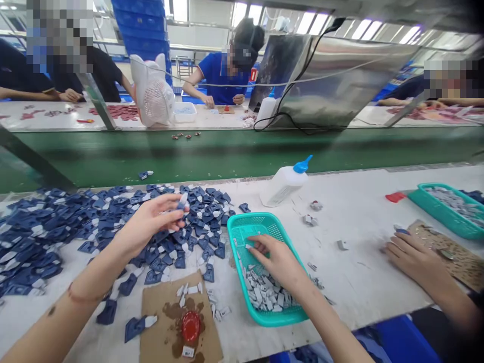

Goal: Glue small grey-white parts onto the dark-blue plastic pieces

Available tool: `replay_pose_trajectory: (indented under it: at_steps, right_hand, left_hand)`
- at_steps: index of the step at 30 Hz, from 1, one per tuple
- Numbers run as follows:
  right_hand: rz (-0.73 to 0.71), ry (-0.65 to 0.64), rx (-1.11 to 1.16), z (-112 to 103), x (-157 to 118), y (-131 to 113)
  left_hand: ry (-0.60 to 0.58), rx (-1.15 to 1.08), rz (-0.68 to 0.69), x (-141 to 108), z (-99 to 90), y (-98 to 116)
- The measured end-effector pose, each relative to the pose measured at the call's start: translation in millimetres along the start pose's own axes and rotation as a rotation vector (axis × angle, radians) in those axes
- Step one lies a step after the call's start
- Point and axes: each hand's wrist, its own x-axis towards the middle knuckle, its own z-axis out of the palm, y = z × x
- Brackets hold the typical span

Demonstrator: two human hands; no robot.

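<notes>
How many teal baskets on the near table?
2: the near basket under the person's right hand, and the far-right basket beyond a co-worker's hand, cut off by the frame. Others may be out of view.

The right hand (278, 259) hides part of the turquoise basket (272, 318).

Mostly plastic on my feed, matt against gloss.
At left I see dark-blue pieces (36, 224) that look like smooth, matt plastic; the small grey pieces (262, 294) look hard and dull. Their teal basket (280, 319) is perforated plastic with a soft sheen. Near me, matt brown cardboard (154, 307) lies under a glossy, wet-looking red dish (191, 326). The white bottle (285, 182) looks smooth plastic, the far panel (336, 70) shiny sheet metal.
</notes>
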Motion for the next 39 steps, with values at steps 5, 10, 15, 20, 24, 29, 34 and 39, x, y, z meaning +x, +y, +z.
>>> replay_pose_trajectory:
  at_steps: [5, 10, 15, 20, 24, 29, 34, 39]
  right_hand:
    - [-0.03, 0.006, -0.066, 6, 5, -7]
    - [-0.004, 0.075, -0.09, 6, -1, -21]
    - [-0.114, 0.222, 0.092, 10, -44, -78]
    - [-0.321, 0.021, 0.11, 39, -78, -137]
    - [-0.373, -0.038, -0.011, 57, -82, -152]
    - [-0.399, -0.084, -0.172, 64, -83, -155]
    - [-0.374, -0.073, -0.216, 66, -85, -159]
    - [-0.346, -0.083, -0.228, 66, -84, -162]
  left_hand:
    - [0.177, -0.219, -0.229, -91, -29.5, -42]
    - [0.265, -0.336, -0.309, -154, -26.5, -85]
    - [0.219, -0.378, -0.292, -182, -16.6, -114]
    - [0.056, -0.352, -0.197, -187, -13.9, -133]
    - [-0.043, -0.356, -0.124, -187, -15.5, -145]
    - [-0.092, -0.358, -0.063, -188, -20.4, -152]
    - [-0.109, -0.33, 0.004, -187, -22.5, -154]
    - [-0.116, -0.322, -0.001, -183, -15.2, -153]
